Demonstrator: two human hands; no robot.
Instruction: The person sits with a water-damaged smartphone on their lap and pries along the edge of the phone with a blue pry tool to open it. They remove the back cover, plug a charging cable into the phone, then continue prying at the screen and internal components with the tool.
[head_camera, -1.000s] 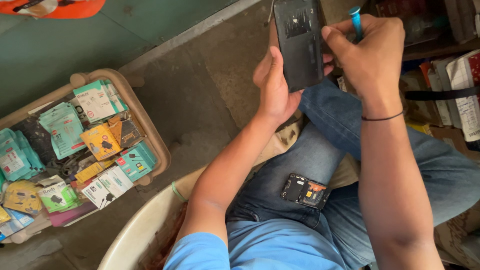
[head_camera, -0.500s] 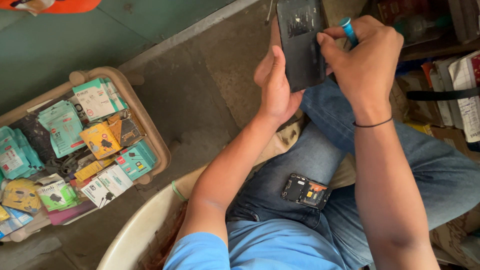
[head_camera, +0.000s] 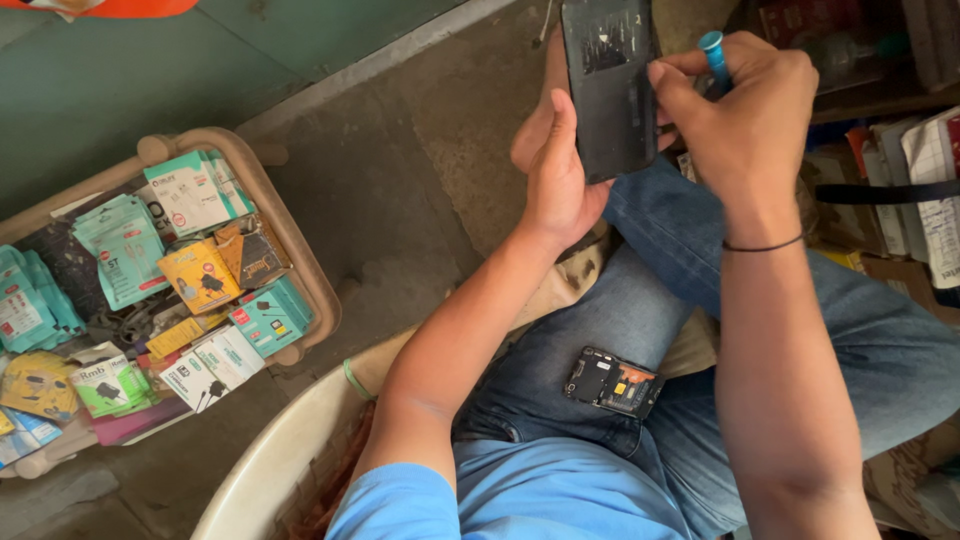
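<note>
My left hand (head_camera: 555, 165) grips a dark opened phone body (head_camera: 608, 85) from its left side, held up above my knees. My right hand (head_camera: 745, 115) is closed around a blue-handled tool (head_camera: 713, 55) and presses against the phone's right edge, thumb on its back. A small black circuit part (head_camera: 614, 382) with orange and grey patches lies loose on my jeans-covered thigh. A thin black band circles my right wrist.
A beige plastic basket (head_camera: 300, 255) at left holds several boxed and bagged phone accessories. A cream chair rim (head_camera: 270, 455) curves below me. Stacked boxes and papers (head_camera: 915, 190) crowd the right side. Grey concrete floor (head_camera: 400, 200) lies between.
My right hand slid down the phone's right edge with the blue tool. The phone tilted slightly and stayed in my left hand.
</note>
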